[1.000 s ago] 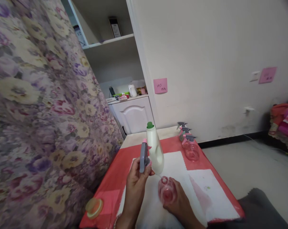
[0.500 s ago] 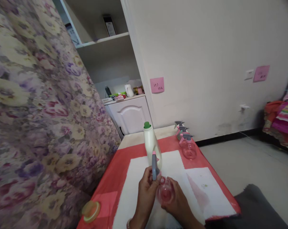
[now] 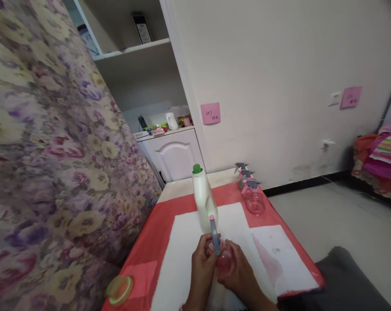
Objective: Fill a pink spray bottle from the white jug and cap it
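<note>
A clear pink spray bottle (image 3: 225, 264) is gripped by my right hand (image 3: 242, 272), fingers wrapped round its side. My left hand (image 3: 202, 263) pinches a grey and pink spray head (image 3: 215, 239) at the bottle's mouth; whether the threads have caught I cannot tell. Just beyond my hands a pale green jug (image 3: 202, 198) stands upright, a green piece (image 3: 196, 169) in its neck. Farther off to the right, several spray bottles with grey and pink heads stand in a row, the nearest a clear pink bottle (image 3: 255, 202).
White paper sheets (image 3: 182, 242) cover part of the red tabletop (image 3: 156, 216). A round greenish lid (image 3: 120, 290) lies near the left edge. A floral curtain (image 3: 69, 172) hangs along the left, and a white cabinet (image 3: 178, 155) stands behind the table.
The spray head, held apart from the bottle before, has come over onto the bottle's mouth with my left hand. My right hand keeps its grip on the bottle. The view has shifted slightly.
</note>
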A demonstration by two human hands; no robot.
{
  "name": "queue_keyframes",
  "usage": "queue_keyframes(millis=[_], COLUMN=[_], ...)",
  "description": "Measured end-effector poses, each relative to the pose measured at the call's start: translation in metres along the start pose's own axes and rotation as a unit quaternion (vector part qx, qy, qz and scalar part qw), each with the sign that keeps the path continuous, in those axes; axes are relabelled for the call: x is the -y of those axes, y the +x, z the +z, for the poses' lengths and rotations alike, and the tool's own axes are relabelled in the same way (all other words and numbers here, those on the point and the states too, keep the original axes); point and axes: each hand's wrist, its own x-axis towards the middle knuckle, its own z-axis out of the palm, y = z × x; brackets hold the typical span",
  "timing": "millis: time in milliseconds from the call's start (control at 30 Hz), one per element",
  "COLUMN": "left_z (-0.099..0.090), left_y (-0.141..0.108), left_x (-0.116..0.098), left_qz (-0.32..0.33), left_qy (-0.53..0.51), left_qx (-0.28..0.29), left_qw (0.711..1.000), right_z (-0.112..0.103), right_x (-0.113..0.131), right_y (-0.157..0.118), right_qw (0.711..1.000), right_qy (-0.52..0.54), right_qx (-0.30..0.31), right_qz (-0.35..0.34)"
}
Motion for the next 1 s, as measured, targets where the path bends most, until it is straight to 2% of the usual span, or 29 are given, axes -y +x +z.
queue_keyframes(millis=[167, 333, 467, 767, 1000], left_z=[0.004, 0.004, 0.003, 0.000, -0.001], left_y=[0.000, -0.001, -0.002, -0.001, -0.001], left_x=[-0.003, -0.006, -0.008, -0.011, -0.008], left_qz=[-0.017, -0.020, -0.022, 0.014, 0.031], left_qy=[-0.034, -0.026, -0.022, -0.013, 0.017], left_qx=[0.001, -0.010, 0.005, 0.044, 0.054], left_qw=[0.999, 0.999, 1.000, 0.999, 0.998], right_z=[-0.001, 0.000, 0.002, 0.003, 0.004], right_x=[0.004, 0.001, -0.002, -0.010, -0.017], right_y=[0.000, 0.000, -0.001, -0.002, -0.002], right_qw=[1.000, 1.000, 1.000, 0.999, 1.000], right_qy=[-0.004, -0.001, 0.006, 0.007, 0.029], right_qx=[-0.020, -0.022, -0.028, -0.024, 0.003], right_qz=[0.007, 0.003, -0.011, -0.022, 0.001])
